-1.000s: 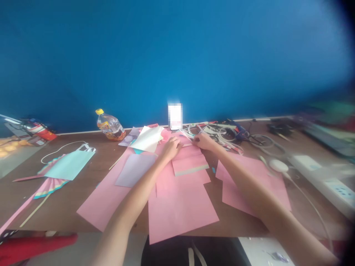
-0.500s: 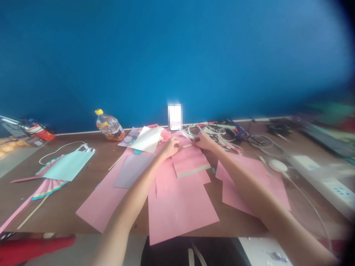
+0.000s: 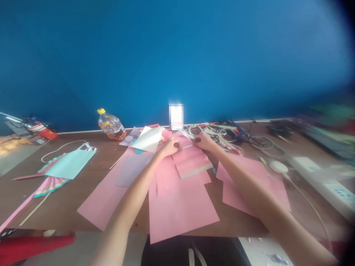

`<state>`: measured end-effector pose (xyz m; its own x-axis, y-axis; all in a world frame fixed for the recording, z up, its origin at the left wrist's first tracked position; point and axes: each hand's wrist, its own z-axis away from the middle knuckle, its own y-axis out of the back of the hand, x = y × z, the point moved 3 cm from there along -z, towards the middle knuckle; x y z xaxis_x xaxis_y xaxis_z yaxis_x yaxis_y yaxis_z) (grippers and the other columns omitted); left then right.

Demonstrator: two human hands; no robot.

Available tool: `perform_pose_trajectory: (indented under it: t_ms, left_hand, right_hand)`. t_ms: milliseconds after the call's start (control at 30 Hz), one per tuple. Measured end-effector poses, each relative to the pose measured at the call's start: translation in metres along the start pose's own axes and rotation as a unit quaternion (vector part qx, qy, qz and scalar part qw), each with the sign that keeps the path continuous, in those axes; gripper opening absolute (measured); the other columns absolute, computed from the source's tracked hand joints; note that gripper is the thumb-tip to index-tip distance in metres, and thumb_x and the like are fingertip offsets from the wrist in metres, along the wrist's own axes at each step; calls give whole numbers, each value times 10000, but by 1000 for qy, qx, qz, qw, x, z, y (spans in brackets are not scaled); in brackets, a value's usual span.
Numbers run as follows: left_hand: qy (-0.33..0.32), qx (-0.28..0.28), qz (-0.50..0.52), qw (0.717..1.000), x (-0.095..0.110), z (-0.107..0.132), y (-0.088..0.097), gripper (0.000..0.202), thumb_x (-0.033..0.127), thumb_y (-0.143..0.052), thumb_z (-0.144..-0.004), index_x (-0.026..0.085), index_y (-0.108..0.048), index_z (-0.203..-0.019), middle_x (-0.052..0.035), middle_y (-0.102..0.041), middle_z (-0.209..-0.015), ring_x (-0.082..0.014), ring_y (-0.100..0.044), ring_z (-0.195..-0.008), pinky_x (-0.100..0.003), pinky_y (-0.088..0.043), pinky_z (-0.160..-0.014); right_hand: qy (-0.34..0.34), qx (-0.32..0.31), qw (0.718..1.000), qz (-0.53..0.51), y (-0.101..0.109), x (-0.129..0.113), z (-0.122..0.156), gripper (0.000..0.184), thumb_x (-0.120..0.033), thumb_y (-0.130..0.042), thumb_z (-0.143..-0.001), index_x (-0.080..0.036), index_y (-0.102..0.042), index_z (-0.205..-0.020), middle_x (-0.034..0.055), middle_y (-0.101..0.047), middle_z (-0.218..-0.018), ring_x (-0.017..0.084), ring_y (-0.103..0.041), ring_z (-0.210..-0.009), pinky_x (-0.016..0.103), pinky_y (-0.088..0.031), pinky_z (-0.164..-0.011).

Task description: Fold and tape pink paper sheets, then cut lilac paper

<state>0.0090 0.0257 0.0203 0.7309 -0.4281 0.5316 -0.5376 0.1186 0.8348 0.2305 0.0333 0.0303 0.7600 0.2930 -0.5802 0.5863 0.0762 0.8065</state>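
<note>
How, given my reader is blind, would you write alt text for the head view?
The left hand and the right hand pinch the far edge of a folded pink paper on a brown table strewn with pink sheets. A plastic bottle lies at the back left, tangled cables at the back right, before a blue wall.

Matt pink paper, brown wood table
</note>
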Motion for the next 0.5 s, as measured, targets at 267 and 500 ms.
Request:
perform_pose_trajectory:
  t_ms: [267, 500]
  left_hand:
    - [3, -66, -18, 998, -1, -1, 3, 256, 433, -681, -791, 214, -656, -920, -46, -639, -1042, -211, -605, -1013, -307, -477, -892]
    - [-2, -85, 16, 996, 0, -2, 4, 172, 368, -642, -824, 223, -614, -911, -10, -689, -955, -176, -645, -870, -280, -491, -789]
  right_hand:
    - [79, -79, 993, 24, 3, 9, -6, 132, -231, -693, -710, -187, -725, -830, 17, -693, -784, 157, -576, -682, 262, -404, -652]
    - [103, -59, 993, 13, 13, -10, -1, 77, -148, -630, -726, -180, -689, -763, 23, -690, -782, 139, -541, -651, 252, -385, -635]
